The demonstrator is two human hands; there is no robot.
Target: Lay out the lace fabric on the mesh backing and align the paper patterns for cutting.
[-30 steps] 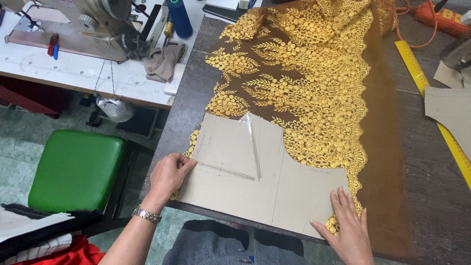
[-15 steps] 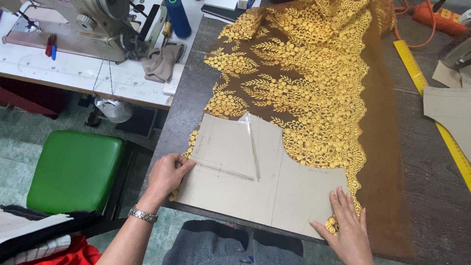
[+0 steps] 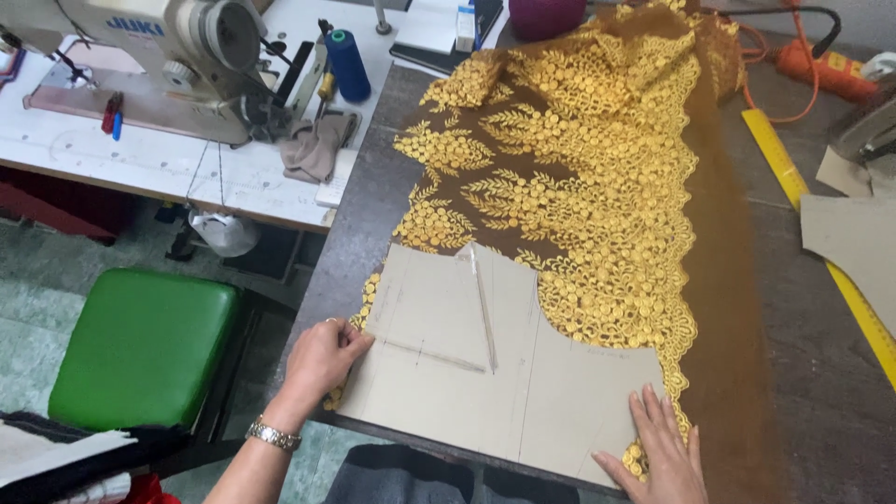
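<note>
A brown net fabric with gold floral embroidery [image 3: 579, 177] lies spread on a dark worktable [image 3: 812, 373]. A beige card pattern piece [image 3: 485, 373] rests on the fabric's near end. My left hand [image 3: 322, 357] holds the pattern's left edge, fingers curled over it. My right hand [image 3: 658, 457] lies flat, fingers apart, on the pattern's lower right corner and the embroidered border beside it.
A sewing machine [image 3: 159, 56] with a blue thread cone [image 3: 347, 63] stands on a white table at the upper left. A green stool [image 3: 140, 345] is at the left. A yellow ruler [image 3: 826, 243], more card pieces [image 3: 854, 238] and an orange cable [image 3: 793, 75] lie at the right.
Both hands stay on the pattern; the left hand has shifted slightly along the left edge. The view has drifted a little.
</note>
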